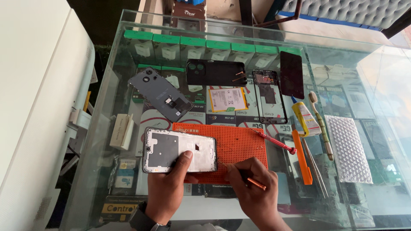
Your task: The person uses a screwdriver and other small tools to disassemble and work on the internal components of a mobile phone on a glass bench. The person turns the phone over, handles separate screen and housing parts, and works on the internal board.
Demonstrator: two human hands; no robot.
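My left hand (168, 186) grips the near edge of an opened phone frame (177, 149), thumb pressed on its bare metal inner plate. The frame lies on an orange perforated work mat (239, 147) atop a glass counter (111, 85). My right hand (252, 186) pinches a thin orange-handled tool (250, 181) like a pen, its tip resting on the mat just right of the frame's near corner.
Beyond the mat lie a grey back cover (160, 93), a black back cover (216, 72), a yellow-edged battery (227, 99), a black mid-frame (269, 96) and a dark screen panel (292, 75). To the right are a red screwdriver (276, 142), glue tube (306, 117), toothbrush (321, 126), orange pry tool (302, 157), tweezers (316, 164) and bubble wrap (347, 147).
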